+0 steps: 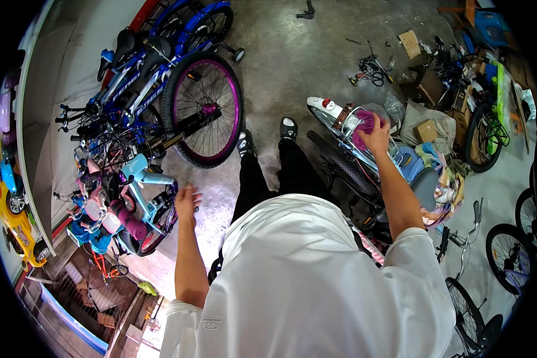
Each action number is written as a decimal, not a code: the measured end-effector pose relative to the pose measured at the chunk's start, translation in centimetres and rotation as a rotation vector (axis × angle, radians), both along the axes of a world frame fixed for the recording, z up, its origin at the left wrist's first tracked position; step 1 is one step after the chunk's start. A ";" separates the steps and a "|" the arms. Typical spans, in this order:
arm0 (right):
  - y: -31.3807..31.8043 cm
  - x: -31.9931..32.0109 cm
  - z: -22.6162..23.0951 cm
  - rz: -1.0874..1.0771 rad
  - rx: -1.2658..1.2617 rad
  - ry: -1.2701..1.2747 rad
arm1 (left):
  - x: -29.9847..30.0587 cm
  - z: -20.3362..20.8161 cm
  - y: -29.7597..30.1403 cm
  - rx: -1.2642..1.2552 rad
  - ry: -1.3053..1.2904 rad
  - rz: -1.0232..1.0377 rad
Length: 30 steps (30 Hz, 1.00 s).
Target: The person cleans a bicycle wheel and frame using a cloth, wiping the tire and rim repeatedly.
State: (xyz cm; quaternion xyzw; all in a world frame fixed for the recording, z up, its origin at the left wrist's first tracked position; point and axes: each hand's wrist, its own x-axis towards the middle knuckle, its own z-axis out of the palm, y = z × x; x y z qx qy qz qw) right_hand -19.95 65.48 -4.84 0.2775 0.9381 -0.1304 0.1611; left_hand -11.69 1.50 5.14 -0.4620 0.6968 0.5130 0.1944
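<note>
I see the person's right hand (377,137) at the metal rack (347,124) of a bicycle, its fingers grasping a purple bundle (363,122) that sits on top of the rack. Whether the bundle is cord or cloth I can't tell. The left hand (185,204) hangs well to the left of the rack, fingers released and loosely bent, with nothing in them that I can see. As I judge it, the work is only partway: the bundle is at the rack, but the right hand hasn't let go, and I can't make out whether anything fastens it there. What seems left is whatever handling the bundle needs before that hand comes free. A white mudguard (326,107) with a red reflector juts out just beyond the rack, loose tools (371,73) lie on the floor farther past it, and a big purple-rimmed wheel (235,110) stands to its left.
</note>
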 end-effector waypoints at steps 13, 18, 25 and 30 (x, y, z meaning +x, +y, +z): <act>3.8 1.2 -6.5 -0.125 0.012 -0.010 | -3.1 14.0 -14.6 0.023 0.531 1.089; 2.5 0.2 -5.9 -0.128 -0.018 -0.024 | -9.2 20.9 -12.1 -0.598 0.728 0.673; 4.2 0.6 -6.1 -0.144 0.021 -0.006 | -28.0 26.8 -6.6 -0.648 0.665 -0.193; 3.8 1.7 -6.7 -0.099 0.063 0.036 | -41.6 15.2 -4.9 -1.009 0.190 -1.458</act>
